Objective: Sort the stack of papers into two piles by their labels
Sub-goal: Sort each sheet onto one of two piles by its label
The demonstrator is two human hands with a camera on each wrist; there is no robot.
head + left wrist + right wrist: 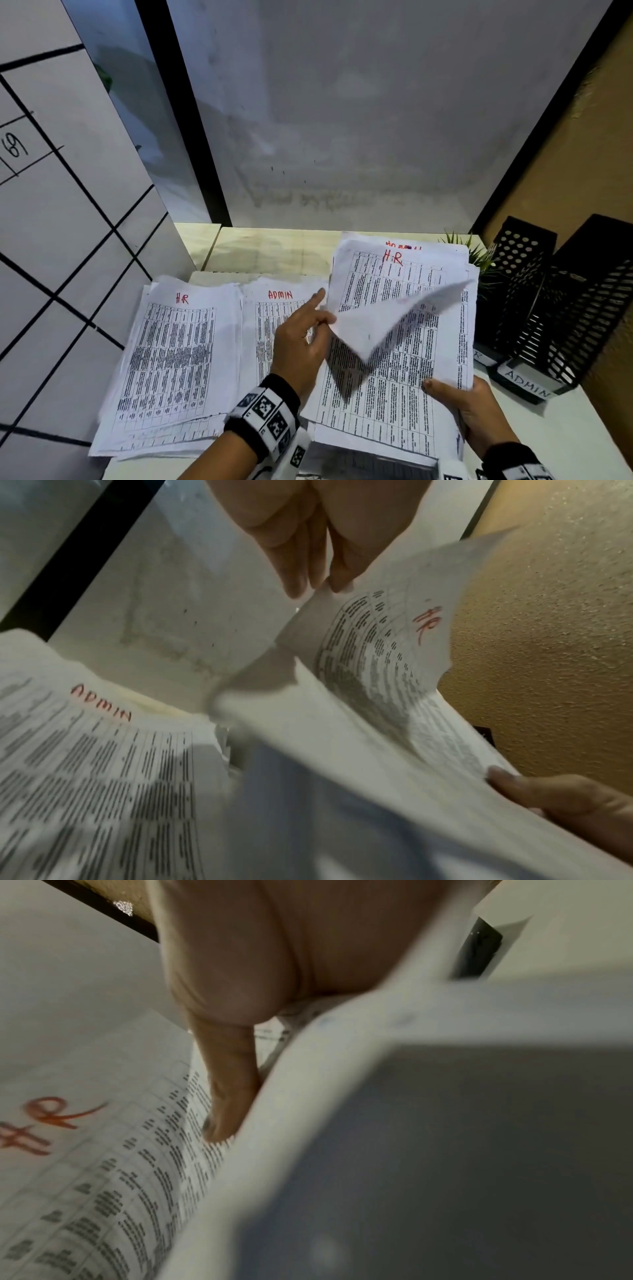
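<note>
- Far left on the desk point(582, 428) lies one pile headed "HR" point(171, 359) in red, several sheets deep, edges ragged.
- Just beside it, to the right, lies a second pile headed "ADMIN" point(270, 308), its right part hidden under the left hand point(301, 346).
- That left hand pinches the corner of one loose sheet point(387, 322) between thumb and fingers, with the forefinger stretched out straight; the sheet curls in the air, blank side up in the head view. In the left wrist view its printed side bears a red mark, too blurred to read.
- Under the lifted sheet sits the unsorted stack point(394, 377), raised off the desk; its top page reads "HR", and behind it a page headed in red peeks out, looking like "ADMIN".
- The right hand point(479, 414) grips the stack at its lower right corner, thumb on top, fingers beneath.
- Right of the stack stands one small green plant point(476, 257).
- Far right stand two black perforated file holders point(555, 301); the nearer carries a tag reading "ADMIN", the other tag is mostly hidden.
</note>
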